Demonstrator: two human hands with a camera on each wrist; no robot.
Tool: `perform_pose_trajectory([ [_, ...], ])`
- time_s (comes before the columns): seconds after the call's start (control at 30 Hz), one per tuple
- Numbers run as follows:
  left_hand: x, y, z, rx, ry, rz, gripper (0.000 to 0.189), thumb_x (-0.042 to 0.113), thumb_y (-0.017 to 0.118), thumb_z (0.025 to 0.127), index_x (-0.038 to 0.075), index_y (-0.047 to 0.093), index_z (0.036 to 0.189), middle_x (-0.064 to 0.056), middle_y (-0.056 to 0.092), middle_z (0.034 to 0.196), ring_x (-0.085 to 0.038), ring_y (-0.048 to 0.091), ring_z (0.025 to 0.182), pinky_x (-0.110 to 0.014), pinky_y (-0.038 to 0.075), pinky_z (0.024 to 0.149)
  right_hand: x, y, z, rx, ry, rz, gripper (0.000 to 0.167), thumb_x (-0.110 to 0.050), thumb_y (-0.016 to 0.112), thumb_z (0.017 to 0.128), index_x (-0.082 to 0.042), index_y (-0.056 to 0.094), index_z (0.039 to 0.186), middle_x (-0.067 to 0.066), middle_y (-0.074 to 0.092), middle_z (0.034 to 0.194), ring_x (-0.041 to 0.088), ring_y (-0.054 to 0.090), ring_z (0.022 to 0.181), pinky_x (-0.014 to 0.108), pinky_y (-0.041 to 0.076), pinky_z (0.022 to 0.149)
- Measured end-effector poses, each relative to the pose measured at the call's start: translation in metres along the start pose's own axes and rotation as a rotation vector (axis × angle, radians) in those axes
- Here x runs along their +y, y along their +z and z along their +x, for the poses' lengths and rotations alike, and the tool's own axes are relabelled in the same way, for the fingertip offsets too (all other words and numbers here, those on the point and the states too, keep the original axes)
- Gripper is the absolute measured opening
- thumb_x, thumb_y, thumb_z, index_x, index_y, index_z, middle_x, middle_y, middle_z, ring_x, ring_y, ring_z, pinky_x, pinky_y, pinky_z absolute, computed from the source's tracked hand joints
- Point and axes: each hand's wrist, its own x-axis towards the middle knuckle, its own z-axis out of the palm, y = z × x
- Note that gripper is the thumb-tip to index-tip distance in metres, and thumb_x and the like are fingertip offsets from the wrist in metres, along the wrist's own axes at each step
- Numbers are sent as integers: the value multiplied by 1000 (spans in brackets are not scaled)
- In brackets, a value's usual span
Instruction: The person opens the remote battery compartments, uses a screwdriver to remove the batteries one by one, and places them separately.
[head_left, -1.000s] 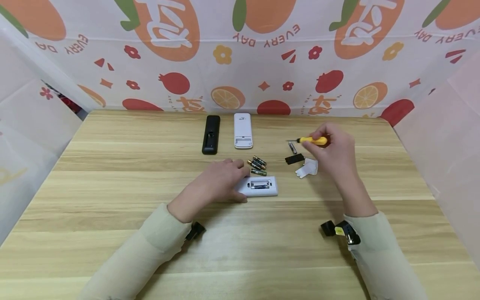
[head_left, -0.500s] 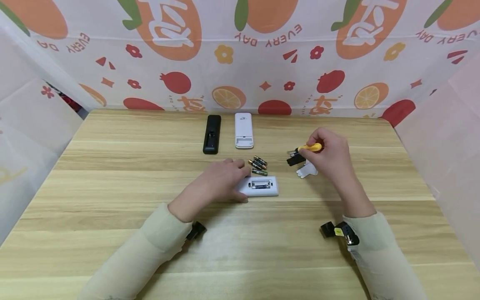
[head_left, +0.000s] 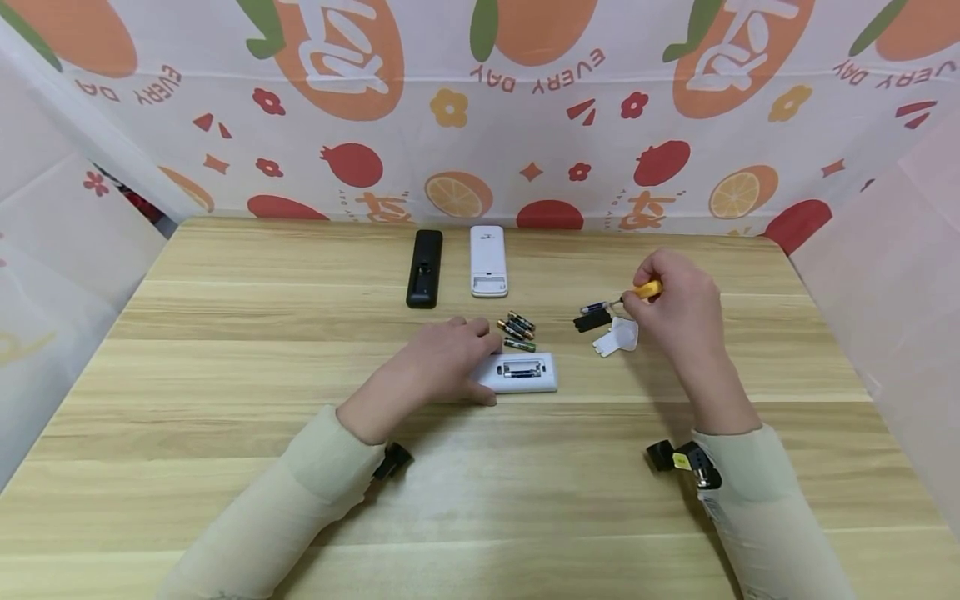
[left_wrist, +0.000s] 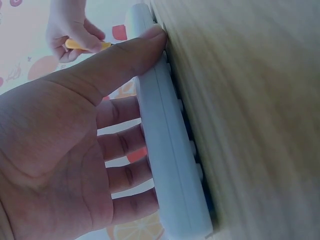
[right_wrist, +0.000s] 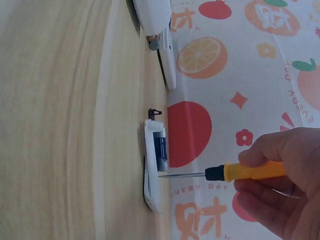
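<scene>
My left hand (head_left: 442,362) grips the left end of a white remote control (head_left: 536,385), thumb on the near edge and fingers along the far one. Its back faces up, with the battery compartment uncovered and a battery (head_left: 521,374) inside. In my right hand (head_left: 678,312) is a screwdriver with a yellow handle (right_wrist: 255,171), pinched between thumb and fingers. The shaft points left, its tip close to the end of a loose battery (head_left: 594,307); whether they touch I cannot tell. Just below that battery lie a black battery cover (head_left: 592,321) and white covers (head_left: 617,337).
Several batteries (head_left: 516,326) lie grouped behind the held remote. Farther back are a black remote (head_left: 424,271) and a second white remote (head_left: 488,254), both with uncovered battery compartments. A fruit-printed cloth (head_left: 480,133) hangs along the table's back edge.
The loose battery has turned from nearly upright in the view to lying sideways, a little nearer me. The screwdriver dipped left, then drew back right. My left hand kept its hold.
</scene>
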Motion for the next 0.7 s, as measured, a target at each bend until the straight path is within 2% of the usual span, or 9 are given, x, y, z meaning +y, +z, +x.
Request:
perform_pose_trajectory([
  [0.2, 0, 0, 0, 5, -2, -10, 66, 58, 80, 76, 19, 60, 126, 0, 58, 111, -21, 54, 95, -36, 47, 70, -9, 3, -2, -47, -4, 74, 22, -9, 81, 79, -7, 60, 83, 8, 64, 84, 22, 57, 75, 31, 49, 66],
  [0.4, 0, 1, 0, 9, -4, -10, 67, 58, 80, 76, 19, 60, 126, 0, 58, 111, -21, 54, 95, -37, 47, 70, -13, 5, -2, -40, -7, 102, 22, -10, 81, 80, -8, 60, 83, 6, 64, 85, 19, 58, 77, 27, 48, 67],
  [0.6, 0, 2, 1, 5, -6, -11, 67, 58, 80, 75, 19, 60, 126, 0, 58, 110, -21, 54, 95, -37, 47, 69, -17, 8, -6, -109, -13, 178, 22, -11, 82, 80, -10, 60, 85, 3, 64, 84, 17, 55, 75, 21, 47, 65],
  [0.7, 0, 2, 1, 6, -7, -11, 66, 58, 80, 75, 19, 60, 125, 0, 58, 110, -21, 55, 95, -37, 47, 69, -21, 8, -7, -99, -36, 211, 22, -11, 82, 80, -10, 60, 84, 2, 64, 83, 15, 55, 73, 18, 46, 63],
])
